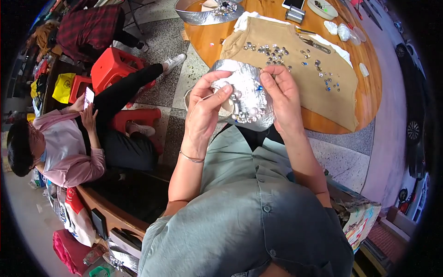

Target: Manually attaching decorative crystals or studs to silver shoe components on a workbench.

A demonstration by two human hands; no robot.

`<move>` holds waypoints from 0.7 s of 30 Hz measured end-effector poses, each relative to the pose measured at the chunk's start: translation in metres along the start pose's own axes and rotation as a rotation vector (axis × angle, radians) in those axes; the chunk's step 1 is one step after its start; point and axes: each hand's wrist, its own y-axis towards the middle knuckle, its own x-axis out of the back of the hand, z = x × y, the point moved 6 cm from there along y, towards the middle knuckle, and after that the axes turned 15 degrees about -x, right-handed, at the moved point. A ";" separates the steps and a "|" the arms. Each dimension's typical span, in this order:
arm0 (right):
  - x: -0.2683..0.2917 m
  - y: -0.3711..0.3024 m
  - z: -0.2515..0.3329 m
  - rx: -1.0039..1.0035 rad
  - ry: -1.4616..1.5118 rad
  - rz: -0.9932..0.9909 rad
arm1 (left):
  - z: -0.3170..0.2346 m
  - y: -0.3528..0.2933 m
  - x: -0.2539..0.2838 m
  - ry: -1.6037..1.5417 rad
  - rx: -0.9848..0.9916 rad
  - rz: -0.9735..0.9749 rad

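Between my two hands, in front of my body, is a shiny silver sheet of material (244, 74) with pearls, clear stones and a few blue gems clustered on it. My left hand (207, 99) grips its left edge, thumb on top. A pale cord hangs in a loop by that palm. My right hand (282, 94) pinches the upper right edge between thumb and fingers. Beyond it, a tan cloth (295, 67) lies on the round wooden table (369, 99), bearing many loose rhinestones (275, 53) in groups.
Pliers (314, 44) lie on the cloth, near a metal cylinder (295, 15) and a white bowl (322, 9). Another silver beaded piece (207, 13) sits at the table's far left. A seated person (69, 147) holds a phone at left, near red stools (115, 64).
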 end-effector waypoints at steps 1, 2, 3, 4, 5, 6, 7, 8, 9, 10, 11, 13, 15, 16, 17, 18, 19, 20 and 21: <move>0.001 0.000 -0.002 0.002 0.006 0.005 | 0.002 -0.001 0.003 0.019 0.006 -0.013; 0.002 0.000 -0.003 0.000 0.007 0.003 | 0.004 -0.001 0.003 0.019 0.009 -0.013; 0.004 0.000 -0.005 0.011 0.016 -0.008 | 0.005 0.000 0.003 0.008 -0.001 -0.024; 0.005 0.000 -0.006 0.022 0.024 -0.018 | 0.005 0.000 0.003 -0.002 -0.012 -0.035; 0.006 0.000 -0.006 0.034 0.032 -0.028 | 0.006 0.001 0.002 -0.013 -0.024 -0.046; 0.007 0.000 -0.005 0.036 0.032 -0.027 | 0.008 0.001 0.002 -0.012 -0.025 -0.045; 0.008 -0.001 -0.005 0.040 0.041 -0.051 | 0.010 0.001 0.004 -0.059 -0.030 -0.074; 0.010 -0.001 -0.005 0.046 0.050 -0.074 | 0.011 0.002 0.006 -0.106 -0.035 -0.102; 0.012 -0.002 -0.005 0.051 0.059 -0.098 | 0.012 0.002 0.008 -0.154 -0.041 -0.130; 0.012 -0.002 -0.005 0.054 0.061 -0.095 | 0.012 0.002 0.010 -0.151 -0.044 -0.128; 0.013 -0.002 -0.004 0.055 0.071 -0.095 | 0.013 0.000 0.012 -0.159 -0.033 -0.132; 0.015 -0.004 -0.003 0.057 0.088 -0.099 | 0.014 -0.003 0.012 -0.179 -0.007 -0.140; 0.014 -0.007 -0.004 0.061 0.082 -0.114 | 0.016 -0.005 0.012 -0.179 0.000 -0.169; 0.014 -0.008 -0.006 0.063 0.076 -0.128 | 0.017 -0.006 0.012 -0.179 0.008 -0.200; 0.015 -0.008 -0.006 0.066 0.070 -0.145 | 0.018 -0.006 0.012 -0.180 0.018 -0.229; 0.016 -0.007 -0.007 0.067 0.071 -0.149 | 0.017 -0.006 0.012 -0.180 0.021 -0.227; 0.017 -0.005 -0.008 0.080 0.050 -0.149 | 0.018 -0.006 0.011 -0.180 0.046 -0.193; 0.018 -0.003 -0.009 0.093 0.029 -0.150 | 0.018 -0.006 0.009 -0.180 0.071 -0.159; 0.019 -0.002 -0.009 0.105 0.008 -0.150 | 0.019 -0.006 0.007 -0.180 0.097 -0.126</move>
